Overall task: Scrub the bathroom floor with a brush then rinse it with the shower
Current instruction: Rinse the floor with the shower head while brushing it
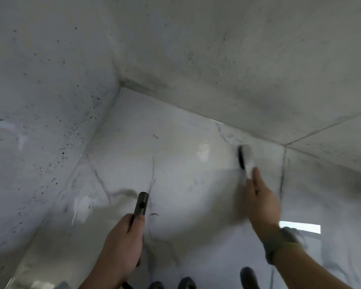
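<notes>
- Both forearms reach in from the bottom edge, closest to the lens; the left hand (121,240) is curled tight around a dark cylindrical shower handle (141,204), thumb laid along its side, the head end pointing away toward the corner.
- Marble-patterned floor tiles (175,163) fill the middle of the view, pale grey with dark veins and a wet sheen; bright patches of reflected light sit on them.
- Left wall (39,90) is pale and speckled with many small dark spots, thickest near the floor corner.
- Back wall (238,59) is grey with a darker, grimy band along the joint where it meets the floor.
- Right hand (261,199) is stretched forward with its fingers clamped on the handle of a brush (245,156), blurred by motion; the brush head, white with a dark edge, lies against the floor near the back wall.
- Grey watch band (279,245) wraps the right wrist.
- Dark shoe tips (248,275) show at the bottom edge, on the floor between the arms.
</notes>
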Demonstrator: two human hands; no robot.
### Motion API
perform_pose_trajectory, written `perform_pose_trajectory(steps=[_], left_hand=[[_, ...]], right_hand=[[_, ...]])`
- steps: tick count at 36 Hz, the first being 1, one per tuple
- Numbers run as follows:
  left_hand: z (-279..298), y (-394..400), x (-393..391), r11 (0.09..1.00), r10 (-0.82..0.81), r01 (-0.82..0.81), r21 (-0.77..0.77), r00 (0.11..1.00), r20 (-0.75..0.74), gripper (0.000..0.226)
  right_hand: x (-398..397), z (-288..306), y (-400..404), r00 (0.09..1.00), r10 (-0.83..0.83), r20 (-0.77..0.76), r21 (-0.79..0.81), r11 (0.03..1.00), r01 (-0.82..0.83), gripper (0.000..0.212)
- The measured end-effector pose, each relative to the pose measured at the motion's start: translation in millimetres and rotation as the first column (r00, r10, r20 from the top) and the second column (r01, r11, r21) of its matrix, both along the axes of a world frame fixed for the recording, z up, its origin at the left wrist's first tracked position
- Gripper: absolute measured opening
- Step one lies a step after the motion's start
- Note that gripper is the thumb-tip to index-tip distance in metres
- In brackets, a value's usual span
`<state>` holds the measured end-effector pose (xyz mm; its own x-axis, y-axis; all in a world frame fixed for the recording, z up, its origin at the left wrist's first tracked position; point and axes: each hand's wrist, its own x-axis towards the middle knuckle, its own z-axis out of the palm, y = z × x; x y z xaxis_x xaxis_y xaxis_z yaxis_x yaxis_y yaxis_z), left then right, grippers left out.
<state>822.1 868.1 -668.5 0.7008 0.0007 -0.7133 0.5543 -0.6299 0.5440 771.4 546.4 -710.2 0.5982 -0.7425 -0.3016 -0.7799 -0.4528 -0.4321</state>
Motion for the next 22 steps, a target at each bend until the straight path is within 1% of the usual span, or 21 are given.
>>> perform_pose_trajectory(steps=[1, 2, 3, 4, 6, 8, 9, 10, 12, 13, 14, 15, 16, 17, 18, 19, 20, 21, 22], left_hand=[[-1, -1, 1, 1.000, -0.003, 0.003, 0.001, 1.000, 0.000, 0.039], [0, -3, 1, 1.000, 0.003, -0.003, -0.005, 1.000, -0.002, 0.040], [1, -5, 1, 1.000, 0.008, -0.008, -0.016, 1.000, -0.004, 0.040], [1, -8, 0, 0.999, 0.005, -0.005, -0.033, 1.000, -0.004, 0.040], [1, -12, -3, 0.998, -0.041, 0.040, -0.058, 0.999, -0.012, 0.038], [0, -16, -7, 0.995, -0.070, 0.067, -0.072, 0.997, -0.034, 0.036], [-1, -16, -9, 0.995, -0.077, 0.074, -0.072, 0.996, -0.042, 0.035], [-2, -17, -10, 0.994, -0.086, 0.084, -0.066, 0.995, -0.042, 0.034], [-2, -17, -11, 0.994, -0.102, 0.101, -0.040, 0.994, -0.031, 0.035], [-2, -17, -13, 0.994, -0.102, 0.101, -0.031, 0.994, -0.034, 0.035], [-3, -16, -14, 0.994, -0.104, 0.103, -0.025, 0.994, -0.035, 0.035], [-3, -16, -15, 0.995, -0.099, 0.098, -0.021, 0.994, -0.038, 0.034], [-4, -15, -16, 0.996, -0.092, 0.092, -0.018, 0.995, -0.041, 0.033], [-5, -14, -18, 0.996, -0.083, 0.082, -0.020, 0.996, -0.045, 0.033], [-4, -13, -18, 0.997, -0.076, 0.075, -0.025, 0.996, -0.042, 0.033], [-4, -14, -18, 0.997, -0.072, 0.071, -0.029, 0.997, -0.040, 0.035], [-3, -16, -17, 0.997, -0.068, 0.067, -0.036, 0.997, -0.030, 0.036], [-1, -17, -17, 0.998, -0.058, 0.057, -0.039, 0.998, -0.030, 0.036], [0, -19, -16, 0.998, -0.052, 0.051, -0.047, 0.998, -0.033, 0.035]], right_hand=[[-6, 6, -15, 0.990, -0.141, 0.004, -0.012, 0.990, 0.141, 0.049], [-12, 11, -25, 0.975, -0.222, 0.011, -0.041, 0.974, 0.222, 0.050], [-15, 16, -27, 0.968, -0.249, 0.024, -0.064, 0.966, 0.250, 0.050], [-16, 21, -22, 0.971, -0.234, 0.058, -0.063, 0.969, 0.237, 0.050], [-13, 25, 8, 0.988, -0.096, 0.124, -0.031, 0.994, 0.100, 0.050], [-10, 16, 48, 0.984, 0.112, 0.138, -0.041, 0.993, -0.107, 0.050], [-10, 9, 69, 0.961, 0.240, 0.134, -0.042, 0.971, -0.237, 0.051], [-8, 4, 89, 0.921, 0.373, 0.114, -0.030, 0.928, -0.372, 0.053], [-4, -1, 114, 0.781, 0.624, 0.027, 0.009, 0.781, -0.624, 0.055], [-5, -2, 116, 0.708, 0.706, -0.023, 0.031, 0.708, -0.706, 0.056], [-4, -3, 111, 0.658, 0.752, -0.052, 0.042, 0.659, -0.751, 0.056], [-4, -6, 99, 0.653, 0.754, -0.062, 0.051, 0.656, -0.753, 0.055], [-5, -9, 81, 0.704, 0.708, -0.054, 0.061, 0.706, -0.705, 0.054], [-8, -13, 57, 0.794, 0.605, -0.050, 0.062, 0.796, -0.603, 0.053], [-13, -17, 29, 0.899, 0.437, -0.041, 0.044, 0.899, -0.435, 0.053], [-21, -17, 0, 0.978, 0.206, -0.016, 0.026, 0.978, -0.205, 0.052], [-31, -14, -29, 1.000, -0.020, 0.011, 0.004, 1.000, 0.020, 0.052], [-40, -9, -51, 0.980, -0.197, 0.020, -0.020, 0.980, 0.198, 0.054], [-48, -3, -67, 0.952, -0.306, 0.000, -0.058, 0.950, 0.305, 0.055]])
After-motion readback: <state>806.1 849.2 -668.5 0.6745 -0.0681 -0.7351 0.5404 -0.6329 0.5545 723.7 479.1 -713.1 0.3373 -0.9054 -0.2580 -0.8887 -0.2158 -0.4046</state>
